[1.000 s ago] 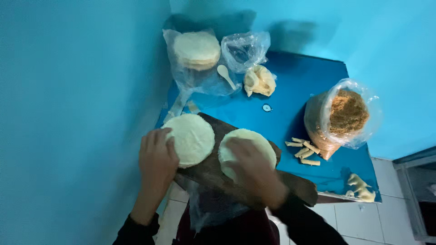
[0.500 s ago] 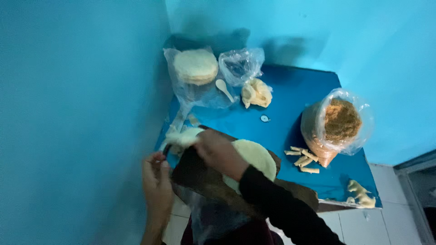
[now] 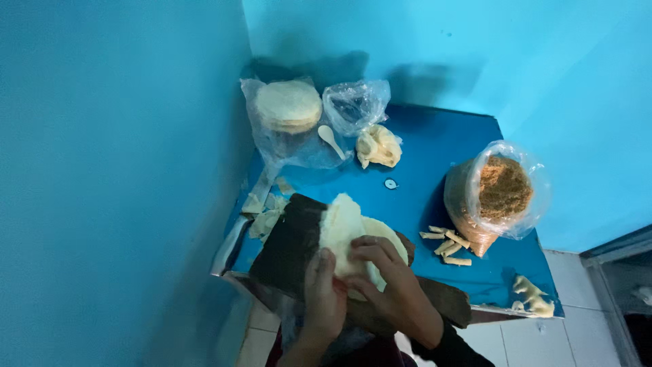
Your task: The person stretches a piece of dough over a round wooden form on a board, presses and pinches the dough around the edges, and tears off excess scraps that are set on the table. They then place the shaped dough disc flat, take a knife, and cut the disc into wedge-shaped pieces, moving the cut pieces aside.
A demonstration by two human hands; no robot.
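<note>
Nearest the camera, both hands work on thin round wrapper sheets lying on a dark wooden board (image 3: 292, 248) that sits at the near edge of the blue table (image 3: 435, 146). The left hand (image 3: 324, 299) has its fingers closed on the lifted edge of the top wrapper (image 3: 339, 224), which stands folded up off the one beneath, while the right hand (image 3: 387, 275) rests with curled fingertips pinching and pressing the lower wrapper (image 3: 380, 234) flat. Two sheets can be told apart here; whether more lie under them is hidden. They look light, soft and limp, bending under their own weight, and probably tear easily and cling to each other, so the sensible hold is a gentle pinch at the rim, peeling slowly. Left of the board, near the table's left edge, lies a small heap of pale scraps (image 3: 266, 216), too jumbled to count. To the right are about five short rolled sticks (image 3: 447, 246), then one open plastic bag of brown shredded filling (image 3: 501, 194), and a few pale pieces (image 3: 532, 295) at the near right corner. Farther back: one crumpled dough lump (image 3: 379, 145), one small white spoon (image 3: 331, 139), one empty clear bag (image 3: 356, 105), and one bagged stack of round wrappers (image 3: 288, 107) at the far left corner.
</note>
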